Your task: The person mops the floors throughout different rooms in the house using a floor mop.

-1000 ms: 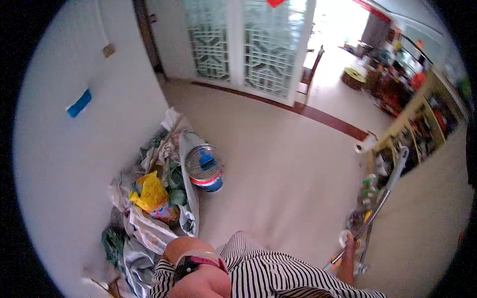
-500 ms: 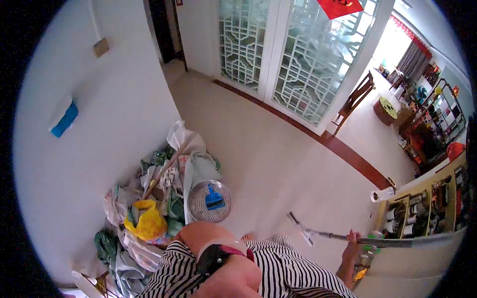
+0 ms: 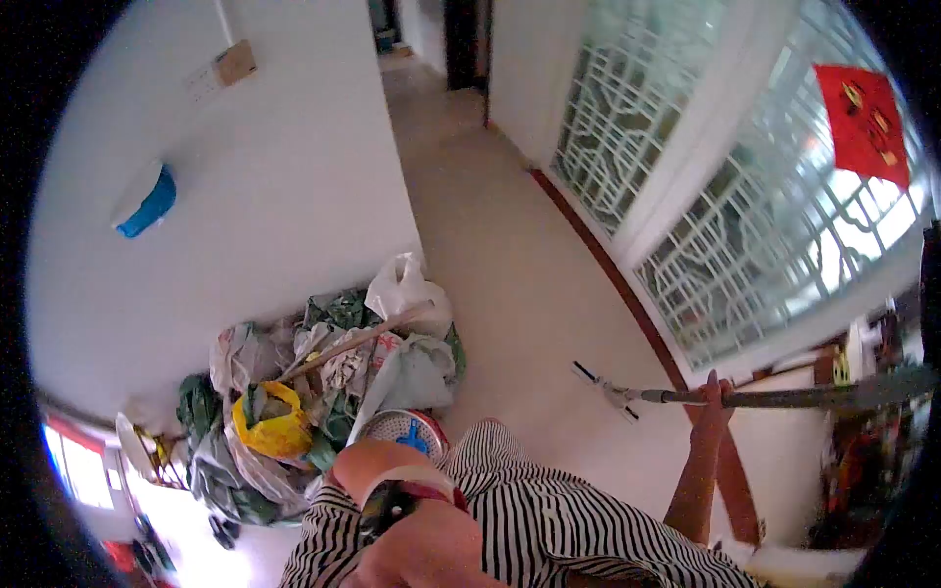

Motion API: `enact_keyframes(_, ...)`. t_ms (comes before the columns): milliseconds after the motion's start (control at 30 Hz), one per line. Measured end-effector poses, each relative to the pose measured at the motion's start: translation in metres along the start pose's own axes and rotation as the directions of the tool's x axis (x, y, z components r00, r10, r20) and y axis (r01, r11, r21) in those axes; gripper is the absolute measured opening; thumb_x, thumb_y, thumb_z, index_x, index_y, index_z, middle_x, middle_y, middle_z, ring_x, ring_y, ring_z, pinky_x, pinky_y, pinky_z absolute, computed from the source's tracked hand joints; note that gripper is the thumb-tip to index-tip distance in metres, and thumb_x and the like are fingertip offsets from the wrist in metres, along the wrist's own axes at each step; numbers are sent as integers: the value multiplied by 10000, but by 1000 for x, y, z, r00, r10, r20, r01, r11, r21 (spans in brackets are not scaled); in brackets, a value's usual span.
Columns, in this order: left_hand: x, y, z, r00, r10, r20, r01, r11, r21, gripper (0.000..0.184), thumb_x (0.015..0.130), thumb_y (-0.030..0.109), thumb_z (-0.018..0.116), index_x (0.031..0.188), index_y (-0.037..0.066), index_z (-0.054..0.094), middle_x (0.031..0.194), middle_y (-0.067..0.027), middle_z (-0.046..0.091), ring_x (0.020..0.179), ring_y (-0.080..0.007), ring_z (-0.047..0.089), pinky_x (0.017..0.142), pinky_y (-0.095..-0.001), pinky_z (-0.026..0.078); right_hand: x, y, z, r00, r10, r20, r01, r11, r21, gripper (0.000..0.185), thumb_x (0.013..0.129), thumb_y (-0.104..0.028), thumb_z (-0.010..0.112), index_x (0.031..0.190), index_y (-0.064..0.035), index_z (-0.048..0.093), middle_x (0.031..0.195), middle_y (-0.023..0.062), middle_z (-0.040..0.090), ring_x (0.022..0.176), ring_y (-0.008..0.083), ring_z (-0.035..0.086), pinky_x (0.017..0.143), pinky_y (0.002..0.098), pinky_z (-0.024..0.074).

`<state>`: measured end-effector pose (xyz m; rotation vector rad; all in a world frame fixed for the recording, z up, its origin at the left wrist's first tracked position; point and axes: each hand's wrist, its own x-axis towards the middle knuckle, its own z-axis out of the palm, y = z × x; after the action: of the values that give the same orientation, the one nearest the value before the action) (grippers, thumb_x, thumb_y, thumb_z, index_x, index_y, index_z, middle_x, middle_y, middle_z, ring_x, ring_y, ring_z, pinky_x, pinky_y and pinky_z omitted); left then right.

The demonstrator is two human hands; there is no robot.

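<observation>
My right hand (image 3: 717, 390) wraps around the grey pole of a long-handled mop (image 3: 784, 398). Its narrow, flat head (image 3: 605, 391) has dark ends and is over the pale floor. At the bottom centre is my left hand (image 3: 377, 463), just past a wrist with a dark watch and a pale and magenta band; its fingers are hidden. Black-and-white striped clothing (image 3: 529, 500) lies beside that arm. Partly covered behind the left hand is a round perforated tray (image 3: 385, 425) with a blue brush or small dustpan (image 3: 416, 435) in it.
A heap of plastic bags, including a yellow bag (image 3: 272, 421) and a white bag (image 3: 404, 286), lies against the wall, with a wooden stick (image 3: 355, 345) across it. Lattice glass doors (image 3: 701, 176) stand above a dark red floor strip (image 3: 627, 284). A blue-and-white holder (image 3: 147, 203) hangs on the wall.
My view has turned left, so the doors and bag heap sit farther right. The mop head appears higher in view, with my right hand still on the pole. More of the round tray is covered.
</observation>
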<state>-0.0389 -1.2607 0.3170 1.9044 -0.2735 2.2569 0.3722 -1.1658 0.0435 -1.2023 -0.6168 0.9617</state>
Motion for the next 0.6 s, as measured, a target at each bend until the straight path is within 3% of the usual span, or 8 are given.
enact_keyframes(67,2,-47,-15,985,172,-6,-169,974,154,413,853,160,493,1245,177,365,619,-17,502,431,-120,476,431,-259,433,37,-23,93,993,-64,-101,44,980,-193,223,794,-213,645,850,-108,456,711,-6,465,643,105,419,666,271,350)
enact_keyframes(200,-2,-150,-66,989,137,52,-144,972,184,348,856,238,521,1185,166,430,603,4,493,416,-105,456,418,-251,417,156,-20,205,972,-215,97,231,952,-199,285,828,-195,604,637,-143,398,564,-32,321,548,91,304,616,282,334)
enact_keyframes(300,2,-232,-113,986,148,76,-162,962,219,381,851,300,543,1190,171,426,611,5,498,422,-107,455,424,-260,420,232,-13,267,967,-225,116,243,954,-173,284,824,-188,602,635,-131,398,540,-33,311,524,89,277,604,271,327)
enact_keyframes(367,-2,-300,-151,987,106,122,-135,955,265,444,828,404,563,1195,195,425,649,18,522,490,-109,507,494,-291,449,285,-11,319,979,-202,28,203,977,-70,286,821,-199,602,626,-109,413,522,-35,299,512,88,263,592,260,310)
enact_keyframes(433,-33,-376,-183,974,-88,211,50,982,180,359,799,353,589,1049,107,512,710,-25,569,559,-176,546,528,-330,447,306,-15,365,969,-225,-102,220,974,-57,282,816,-211,607,626,-102,429,522,-33,312,516,89,279,583,259,293)
enact_keyframes(500,-52,-444,-206,912,-295,284,244,949,200,324,778,320,608,948,47,574,752,-66,599,598,-226,569,544,-358,440,338,-9,394,971,-235,-42,235,972,-8,262,805,-207,619,628,-109,452,532,-30,361,524,86,311,574,249,275)
enact_keyframes(567,-63,-509,-215,807,-556,199,440,791,425,327,772,323,613,937,43,587,755,-102,597,574,-240,559,525,-359,423,372,-9,444,973,-227,-33,227,974,12,257,798,-199,625,628,-109,455,544,-24,389,536,85,333,576,261,281)
enact_keyframes(600,-83,-541,-224,650,-737,185,577,637,511,311,776,311,602,957,58,584,774,-115,593,575,-257,556,531,-365,426,393,-1,460,972,-230,-41,231,972,30,271,802,-195,623,618,-109,443,558,-19,389,541,93,334,589,263,294)
